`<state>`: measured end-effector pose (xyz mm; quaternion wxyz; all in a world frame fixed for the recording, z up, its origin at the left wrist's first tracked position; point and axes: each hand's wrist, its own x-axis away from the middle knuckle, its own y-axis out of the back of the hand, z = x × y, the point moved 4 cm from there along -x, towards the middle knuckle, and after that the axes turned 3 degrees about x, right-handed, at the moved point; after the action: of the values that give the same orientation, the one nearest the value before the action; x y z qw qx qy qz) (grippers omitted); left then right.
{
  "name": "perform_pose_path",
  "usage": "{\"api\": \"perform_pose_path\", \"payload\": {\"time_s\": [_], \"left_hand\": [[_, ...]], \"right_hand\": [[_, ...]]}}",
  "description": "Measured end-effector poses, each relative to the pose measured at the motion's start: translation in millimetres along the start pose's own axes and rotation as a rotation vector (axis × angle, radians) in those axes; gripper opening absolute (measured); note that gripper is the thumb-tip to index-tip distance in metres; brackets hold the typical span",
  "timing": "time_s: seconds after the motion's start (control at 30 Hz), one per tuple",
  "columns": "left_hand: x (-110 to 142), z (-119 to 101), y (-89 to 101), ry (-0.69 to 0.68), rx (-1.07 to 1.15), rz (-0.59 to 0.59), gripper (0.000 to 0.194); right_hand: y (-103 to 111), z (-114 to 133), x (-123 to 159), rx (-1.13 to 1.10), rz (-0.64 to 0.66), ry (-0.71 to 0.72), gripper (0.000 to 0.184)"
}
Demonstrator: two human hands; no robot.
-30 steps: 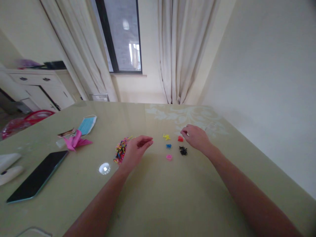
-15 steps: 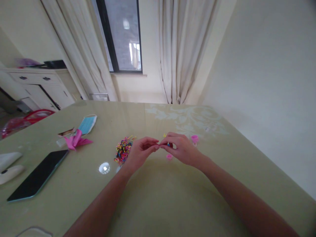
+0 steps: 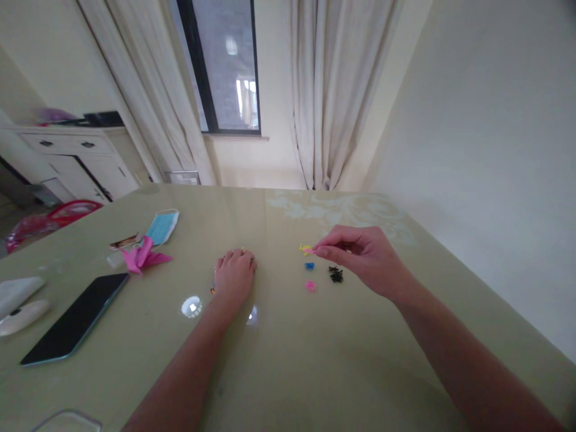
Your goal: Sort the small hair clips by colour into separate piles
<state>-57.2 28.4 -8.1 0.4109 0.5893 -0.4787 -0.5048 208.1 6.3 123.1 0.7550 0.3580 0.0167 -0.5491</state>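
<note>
My left hand rests on the multicoloured pile of small rubber bands, its fingers bent down into it. Most of the pile is hidden beneath that hand, and so are the fingertips. Thumb and index finger of my right hand pinch a pink rubber band, held right by the small yellow bands. Below lie separate little heaps: blue bands, pink bands and, under the right wrist side, black bands.
To the left on the table are a black-screened phone, a pink folded paper piece, a blue face mask and white objects at the edge. Behind stand a window and curtains.
My hands, which met over the middle, have moved apart. The left went back onto the pile; the right shifted rightward and up, uncovering the blue and black heaps while keeping its pinch.
</note>
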Motion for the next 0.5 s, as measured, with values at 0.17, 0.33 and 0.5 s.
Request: {"api": "perform_pose_path", "payload": {"time_s": [0.17,0.33,0.5], "left_hand": [[-4,-3,-0.4,-0.027,0.012,0.003,0.024],[-4,-9,0.3,-0.058,0.02,-0.051,0.027],[-5,-6,2.1,-0.051,0.082,-0.064,0.027]], "right_hand": [[4,12,6,0.115,-0.04,0.039,0.027],[-12,-21,24,0.284,-0.037,0.007,0.025],[-42,-71,49,0.418,0.033,-0.13,0.019]]}}
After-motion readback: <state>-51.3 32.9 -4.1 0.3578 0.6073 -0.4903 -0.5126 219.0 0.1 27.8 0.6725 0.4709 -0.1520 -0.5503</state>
